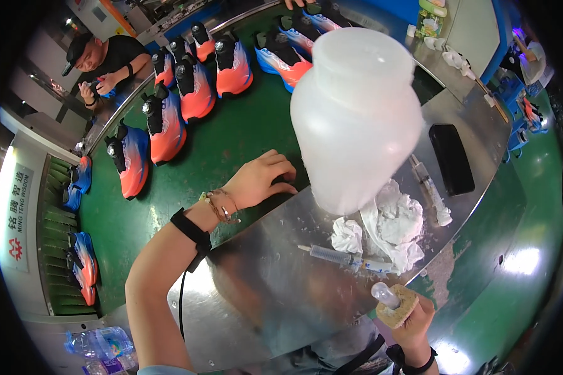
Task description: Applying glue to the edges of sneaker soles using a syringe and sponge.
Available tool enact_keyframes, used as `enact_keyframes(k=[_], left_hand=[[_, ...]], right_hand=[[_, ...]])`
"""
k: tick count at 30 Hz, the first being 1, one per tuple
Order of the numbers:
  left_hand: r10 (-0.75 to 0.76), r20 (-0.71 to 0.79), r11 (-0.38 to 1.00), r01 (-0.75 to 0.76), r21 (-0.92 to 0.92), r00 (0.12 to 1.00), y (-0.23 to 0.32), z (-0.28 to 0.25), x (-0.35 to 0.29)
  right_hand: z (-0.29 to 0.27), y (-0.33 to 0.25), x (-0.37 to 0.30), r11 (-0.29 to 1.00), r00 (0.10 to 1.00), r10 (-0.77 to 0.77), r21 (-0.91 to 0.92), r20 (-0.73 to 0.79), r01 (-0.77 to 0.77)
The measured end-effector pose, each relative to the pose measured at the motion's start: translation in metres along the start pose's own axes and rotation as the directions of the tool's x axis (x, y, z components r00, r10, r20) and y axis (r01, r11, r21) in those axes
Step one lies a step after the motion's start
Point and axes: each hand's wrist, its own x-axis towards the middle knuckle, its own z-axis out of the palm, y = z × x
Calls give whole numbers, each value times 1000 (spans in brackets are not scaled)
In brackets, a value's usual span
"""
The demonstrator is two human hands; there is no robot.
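Observation:
My left hand rests on the edge of the green belt, fingers loosely bent and thumb apart, holding nothing. Low on the right, my right hand grips a tan sponge-like piece with a clear rounded tip poking through it; the rest of that object is hidden. Between the hands, a big translucent white plastic bottle stands on the metal table. Crumpled white tissue lies at its foot. One syringe lies before the tissue, another syringe to its right.
Several orange-and-blue running shoes stand on the belt, with more shoes on a rack at left. A black phone lies at right. Plastic bottles sit lower left. Across the belt is a co-worker.

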Motion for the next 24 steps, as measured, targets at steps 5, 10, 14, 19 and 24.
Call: enact_keyframes(k=[5,10,14,19,24], left_hand=[[-161,27,986,162,-46,987,15,-5,-14],[-181,-145,982,186,17,973,89,-34,-46],[-378,27,870,365,-333,925,190,-51,-109],[-509,-203,714,279,-643,836,268,-34,-174],[-505,-315,758,239,-607,803,289,-28,-207]], right_hand=[[5,-7,-18,999,1000,-12,48,26,11],[-2,-27,-37,982,993,-103,164,60,92],[5,-44,-55,954,991,-56,299,124,17],[21,-60,-78,885,937,-247,451,247,115],[20,-83,-92,886,901,-309,437,304,157]])
